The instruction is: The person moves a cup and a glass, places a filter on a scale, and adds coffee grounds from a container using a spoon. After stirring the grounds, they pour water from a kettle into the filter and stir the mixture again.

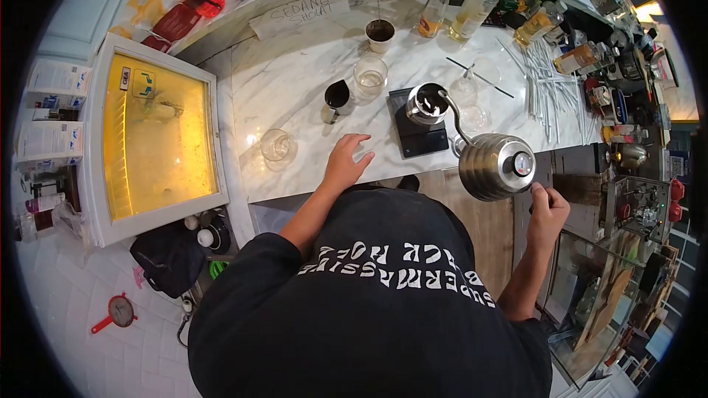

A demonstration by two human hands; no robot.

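Observation:
My right hand [547,211] is wrapped around the handle of a silver gooseneck kettle [490,168] with a round dial in its lid. The thin spout reaches over a metal cup [426,105], dark inside, which stands on a black scale [422,140]. Whether water is flowing is too small to tell. Left of the scale, my left hand [348,162] is open above the counter's front edge, fingers apart and holding nothing. Nearest to it are a small dark pitcher [337,97] and a clear glass [276,146].
A second glass [370,77] and a cup with dark contents [380,35] stand farther back on the marble counter [295,66]. Glassware [466,92] is right of the scale, beside a thin black stick. Several bottles [473,11] and scattered white straws [549,88] lie beyond. A yellow-lit fridge [158,140] is left.

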